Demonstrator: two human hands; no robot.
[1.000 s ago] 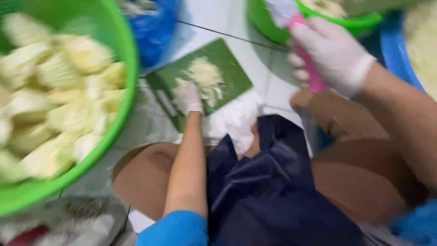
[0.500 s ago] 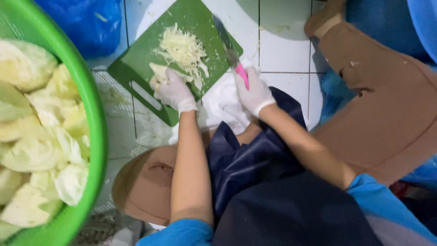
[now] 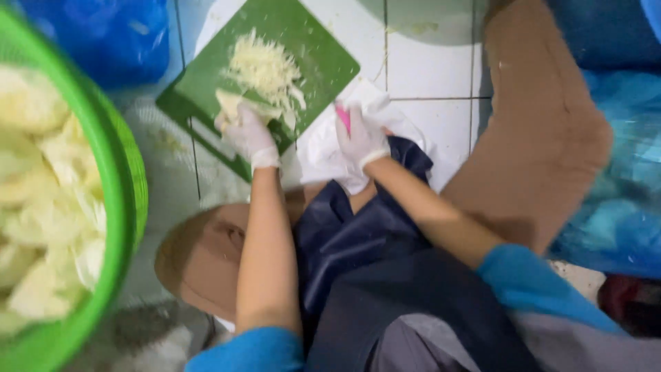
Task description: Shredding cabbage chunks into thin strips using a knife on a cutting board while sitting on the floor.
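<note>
1. At the far left of the frame a big green basket (image 3: 131, 207) is full of pale cabbage pieces (image 3: 41, 207); since a moment ago it has slid further to the edge, so the view has turned toward the board
2. In the upper left, a blue bag (image 3: 103, 34) lies on the white floor (image 3: 427, 62)
3. The green board (image 3: 317, 55) sits in the upper middle, with a heap of shreds (image 3: 265, 69) on it. It looks the same size as half a second ago
4. The left hand (image 3: 248, 134), in a white glove, is curled over a cabbage chunk (image 3: 231, 103) at the near edge of the board, as it was before
5. The right hand (image 3: 361, 138), gloved too, is closed on a pink knife handle (image 3: 342, 117). It has come off the board and now sits by a white cloth (image 3: 323, 151), so cutting has stopped for now
6. The blade is hidden; I cannot tell where it points
7. At the right, blue bags (image 3: 613, 179) are cut off by the frame and blurry
</note>
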